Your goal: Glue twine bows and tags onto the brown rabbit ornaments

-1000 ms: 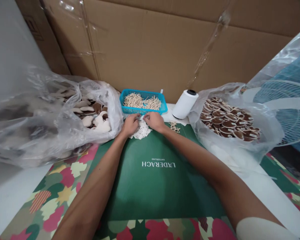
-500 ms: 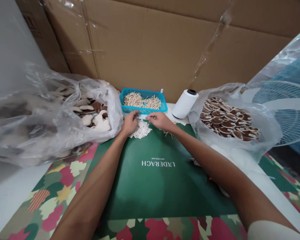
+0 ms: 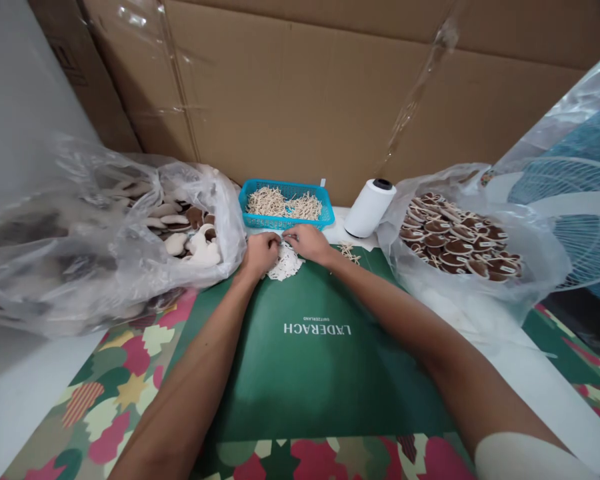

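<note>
My left hand [image 3: 263,252] is closed at the left edge of a heap of small white pieces [image 3: 285,261] on the green printed sheet [image 3: 300,387]. My right hand [image 3: 306,241] reaches over the back of the same heap, its fingers pinched close to the left fingertips. Whatever is between the fingers is too small to make out. Right of my right hand lies a small pile of thin cream sticks or ties [image 3: 349,253]. Just behind both hands stands a blue plastic basket [image 3: 286,222] holding two heaps of similar cream strips [image 3: 267,200].
A white thread cone [image 3: 371,208] stands right of the basket. Clear plastic bags with brown-and-cream cut pieces lie at left [image 3: 200,193] and right [image 3: 543,257]. A fan [image 3: 575,213] stands far right; a cardboard wall [image 3: 300,100] closes the back.
My right hand has moved left, bringing its fingertips close to those of my left hand. The left fingers have curled in lower, by the white heap. The cream pile at right shows more.
</note>
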`<state>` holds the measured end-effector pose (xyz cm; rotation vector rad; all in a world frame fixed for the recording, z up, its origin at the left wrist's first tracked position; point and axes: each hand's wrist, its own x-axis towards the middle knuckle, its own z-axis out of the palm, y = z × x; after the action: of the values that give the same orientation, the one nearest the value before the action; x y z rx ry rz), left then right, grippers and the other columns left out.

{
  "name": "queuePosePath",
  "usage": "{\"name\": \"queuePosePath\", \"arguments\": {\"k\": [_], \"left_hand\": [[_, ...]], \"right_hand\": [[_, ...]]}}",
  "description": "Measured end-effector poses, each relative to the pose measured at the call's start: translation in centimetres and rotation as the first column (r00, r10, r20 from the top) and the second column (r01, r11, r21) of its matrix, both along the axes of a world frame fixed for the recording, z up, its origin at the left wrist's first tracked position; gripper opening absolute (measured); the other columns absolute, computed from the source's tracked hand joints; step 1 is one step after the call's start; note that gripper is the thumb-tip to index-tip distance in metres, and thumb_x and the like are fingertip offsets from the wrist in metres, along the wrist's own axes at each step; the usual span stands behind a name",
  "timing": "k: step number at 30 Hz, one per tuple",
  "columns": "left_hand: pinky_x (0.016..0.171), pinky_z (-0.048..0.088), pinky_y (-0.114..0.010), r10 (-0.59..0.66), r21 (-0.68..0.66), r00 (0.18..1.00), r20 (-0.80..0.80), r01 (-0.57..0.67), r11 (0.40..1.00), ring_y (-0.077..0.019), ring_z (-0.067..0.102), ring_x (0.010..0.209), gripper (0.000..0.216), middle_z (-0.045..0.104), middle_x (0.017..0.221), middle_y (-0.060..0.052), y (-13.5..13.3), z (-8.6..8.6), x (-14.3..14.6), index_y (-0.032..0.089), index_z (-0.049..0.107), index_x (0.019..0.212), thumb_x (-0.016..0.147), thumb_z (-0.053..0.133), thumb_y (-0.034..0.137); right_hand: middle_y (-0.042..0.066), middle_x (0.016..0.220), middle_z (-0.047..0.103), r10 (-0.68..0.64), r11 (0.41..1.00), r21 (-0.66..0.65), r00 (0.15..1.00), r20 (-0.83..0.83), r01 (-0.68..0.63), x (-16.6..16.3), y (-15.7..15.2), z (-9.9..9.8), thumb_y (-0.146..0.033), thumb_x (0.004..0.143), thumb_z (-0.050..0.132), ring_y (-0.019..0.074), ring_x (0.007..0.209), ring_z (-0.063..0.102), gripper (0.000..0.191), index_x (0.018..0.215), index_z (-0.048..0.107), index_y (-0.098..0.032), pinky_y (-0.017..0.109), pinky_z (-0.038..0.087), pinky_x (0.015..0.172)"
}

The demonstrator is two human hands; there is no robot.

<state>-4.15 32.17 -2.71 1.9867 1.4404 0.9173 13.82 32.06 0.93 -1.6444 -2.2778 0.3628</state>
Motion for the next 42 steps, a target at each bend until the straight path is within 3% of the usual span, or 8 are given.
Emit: {"name": "queuePosePath", "arguments": {"k": [8,15,22,28,32,35,38,42], "left_hand": [[0.096,0.06,-0.044,0.108,-0.001,0.955,0.275,-0.112,0.994,-0.0203,0.072,0.099,0.023,0.075,0.104,-0.006,0.3,0.3,0.4,0.014,0.072,0.104,0.101,0.069,0.037],[0.111,0.052,-0.04,0.201,-0.016,0.804,0.56,-0.232,0.972,-0.023,0.069,0.115,0.029,0.077,0.112,-0.007,0.1,3.0,0.5,0.018,0.073,0.098,0.08,0.049,0.017],[0.09,0.058,-0.041,0.257,-0.271,0.727,0.637,-0.1,0.957,-0.0239,0.07,0.084,0.021,0.077,0.098,-0.011,0.9,7.2,-1.9,0.017,0.074,0.088,0.074,0.061,0.025],[0.089,0.06,-0.038,0.274,-0.361,0.64,0.717,0.004,0.933,-0.0233,0.071,0.084,0.022,0.075,0.096,-0.012,0.0,8.8,-2.7,0.017,0.071,0.085,0.084,0.056,0.033],[0.09,0.062,-0.039,0.289,-0.395,0.427,0.857,0.183,0.9,-0.0253,0.074,0.097,0.037,0.076,0.101,-0.012,-0.4,8.7,-2.8,0.018,0.071,0.095,0.095,0.043,0.041],[0.088,0.063,-0.038,0.33,-0.403,0.31,0.891,0.213,0.89,-0.0248,0.075,0.095,0.038,0.076,0.097,-0.011,-0.4,8.1,-2.8,0.018,0.07,0.097,0.098,0.041,0.043],[0.086,0.062,-0.04,0.299,-0.366,0.33,0.895,0.161,0.917,-0.0256,0.075,0.094,0.041,0.076,0.098,-0.012,-0.1,8.0,-2.8,0.019,0.069,0.097,0.099,0.039,0.047],[0.076,0.06,-0.034,0.165,-0.218,0.428,0.889,0.079,0.973,-0.0226,0.074,0.087,0.044,0.075,0.101,-0.01,0.3,9.4,-3.4,0.02,0.07,0.098,0.098,0.041,0.054]], "right_hand": [[0.008,0.114,0.082,-0.07,0.998,-0.004,0.998,-0.002,0.07,-0.8,-0.5,0.7,-0.026,0.1,0.063,0.0267,0.107,0.074,0.023,0.113,0.081,-0.023,0.034,0.054,0.093],[0.015,0.116,0.08,-0.142,0.989,0.032,0.984,-0.108,0.146,-1.4,-1.5,0.3,-0.023,0.104,0.053,0.0306,0.109,0.074,0.027,0.115,0.077,-0.016,0.04,0.054,0.094],[0.005,0.094,0.084,-0.01,0.996,-0.09,0.966,-0.257,-0.013,-0.4,-2.6,0.5,-0.014,0.096,0.057,0.0202,0.086,0.077,0.025,0.094,0.081,-0.018,0.028,0.055,0.077],[0.011,0.11,0.081,0.118,0.993,0.037,0.943,-0.31,-0.112,-0.9,-3.8,1.7,-0.017,0.102,0.056,0.0244,0.106,0.072,0.025,0.099,0.081,-0.017,0.038,0.052,0.099],[0.009,0.121,0.077,0.243,0.969,0.073,0.875,-0.419,-0.234,-3.8,-4.7,1.7,-0.018,0.098,0.066,0.0192,0.102,0.071,0.019,0.114,0.075,-0.018,0.037,0.054,0.1],[0.008,0.119,0.076,0.198,0.976,0.051,0.762,-0.616,-0.213,-5.9,-5.2,1.6,-0.018,0.096,0.069,0.0174,0.098,0.072,0.02,0.116,0.068,-0.017,0.033,0.058,0.09],[0.005,0.114,0.076,0.189,0.976,0.046,0.722,-0.665,-0.213,-6.7,-5.5,2.0,-0.023,0.096,0.069,0.0159,0.094,0.072,0.012,0.107,0.066,-0.019,0.029,0.058,0.086],[0.006,0.108,0.078,0.298,0.953,0.056,0.879,-0.372,-0.299,-6.2,-6.1,2.8,-0.023,0.102,0.06,0.0188,0.099,0.072,0.012,0.101,0.071,-0.018,0.033,0.055,0.094]]}}
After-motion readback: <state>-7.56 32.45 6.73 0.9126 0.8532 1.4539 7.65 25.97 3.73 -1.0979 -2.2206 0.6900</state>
